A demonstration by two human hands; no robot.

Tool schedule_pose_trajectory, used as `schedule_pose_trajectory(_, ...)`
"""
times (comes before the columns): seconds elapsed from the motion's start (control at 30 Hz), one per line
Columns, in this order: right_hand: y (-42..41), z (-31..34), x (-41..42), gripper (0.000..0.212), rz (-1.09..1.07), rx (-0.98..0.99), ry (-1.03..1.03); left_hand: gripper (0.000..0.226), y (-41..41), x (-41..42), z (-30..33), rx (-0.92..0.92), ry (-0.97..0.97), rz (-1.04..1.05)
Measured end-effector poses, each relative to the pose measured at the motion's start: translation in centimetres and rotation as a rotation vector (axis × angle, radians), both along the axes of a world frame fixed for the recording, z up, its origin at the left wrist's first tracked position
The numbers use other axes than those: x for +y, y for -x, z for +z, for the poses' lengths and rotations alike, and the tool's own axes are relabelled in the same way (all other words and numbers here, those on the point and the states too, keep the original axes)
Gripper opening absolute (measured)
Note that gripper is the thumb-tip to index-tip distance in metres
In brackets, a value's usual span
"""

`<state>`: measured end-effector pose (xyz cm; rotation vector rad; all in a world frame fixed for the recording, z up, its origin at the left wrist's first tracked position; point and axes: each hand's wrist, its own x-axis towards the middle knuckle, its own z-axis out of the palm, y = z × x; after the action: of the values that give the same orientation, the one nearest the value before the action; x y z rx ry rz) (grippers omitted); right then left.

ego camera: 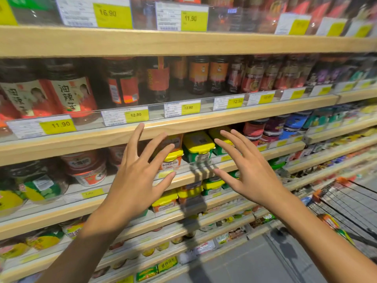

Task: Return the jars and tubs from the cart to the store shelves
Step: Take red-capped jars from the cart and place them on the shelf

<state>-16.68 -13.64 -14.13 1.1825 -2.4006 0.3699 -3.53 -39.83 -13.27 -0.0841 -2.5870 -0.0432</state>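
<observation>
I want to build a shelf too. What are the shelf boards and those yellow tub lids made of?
The shelf boards look like pale wood with a matte finish, since grain lines show. The yellow tub lids look like smooth plastic, slightly shiny with moulded rims, though blur leaves that unsure.

two hands point(193, 178), one cart point(350, 203), two orange-labelled bottles point(208, 74), many blurred jars

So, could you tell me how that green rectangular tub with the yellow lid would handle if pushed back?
The green rectangular tub with the yellow lid looks flat-sided, so it should slide rather than roll. It seems to sit on another tub, so it might shift. The plastic probably isn't fragile.
</observation>
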Motion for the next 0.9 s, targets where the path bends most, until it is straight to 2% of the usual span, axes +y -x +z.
schedule_pose_trajectory(0.13,-0.1,-0.2,2.7,0.069,-0.034,-0.016,-0.005,0.055,1.1,1.8,-0.3,0.009,-0.037,-0.038)
schedule_pose_trajectory(0.23,0.2,-0.5,4.7,0.069,-0.045,-0.030,-0.010,0.054,1.9,3.7,-0.6,-0.013,0.004,-0.095)
schedule_pose_trajectory(0.47,0.5,-1.1,12.4,0.068,-0.052,-0.050,0.041,0.053,3.9,11.2,-0.5,-0.015,0.020,-0.172)
schedule_pose_trajectory(0.63,0.5,-1.6,22.5,0.069,-0.136,-0.087,0.072,0.055,6.9,21.3,-0.6,-0.041,0.040,-0.250)
schedule_pose_trajectory(0.9,-1.5,-3.4,41.4,0.069,-0.403,-0.131,0.125,0.057,12.7,40.1,-2.6,-0.105,0.049,-0.509)
